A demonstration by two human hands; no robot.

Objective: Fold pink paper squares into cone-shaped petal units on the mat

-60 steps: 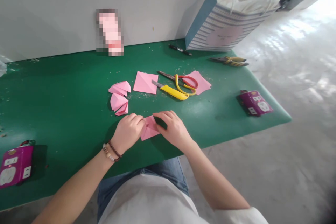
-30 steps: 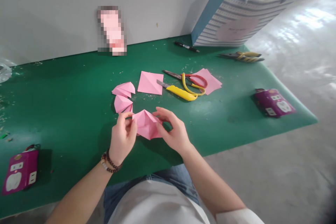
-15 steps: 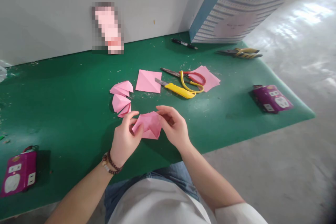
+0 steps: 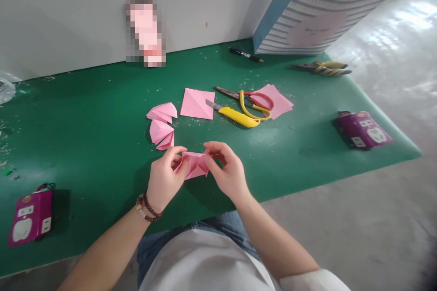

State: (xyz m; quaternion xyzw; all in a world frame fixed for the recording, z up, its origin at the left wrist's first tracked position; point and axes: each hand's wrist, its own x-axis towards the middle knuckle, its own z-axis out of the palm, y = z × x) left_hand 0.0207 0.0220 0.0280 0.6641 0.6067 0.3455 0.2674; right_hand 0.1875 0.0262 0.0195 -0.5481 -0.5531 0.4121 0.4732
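A person's two bare hands meet over a smooth green tabletop (image 4: 112, 145), near its front edge. Between them is a creased, partly folded piece of pink paper (image 4: 195, 163); whether it touches the table is hard to tell. The left hand (image 4: 166, 177) (beaded bracelets (image 4: 149, 209) circle that wrist) pinches the paper's left side between thumb and fingers. The right hand (image 4: 230, 173) has its thumb and fingertips clamped on the right side. Just beyond the left hand lie pointed, folded pink paper shapes (image 4: 161, 131). Farther back are a flat, creased pink paper square (image 4: 193, 104), a yellow-handled cutter knife (image 4: 241, 117) whose blade overlaps that square, and metal scissors with red and yellow handles (image 4: 265, 99), partly over more pink paper sheets (image 4: 282, 102).
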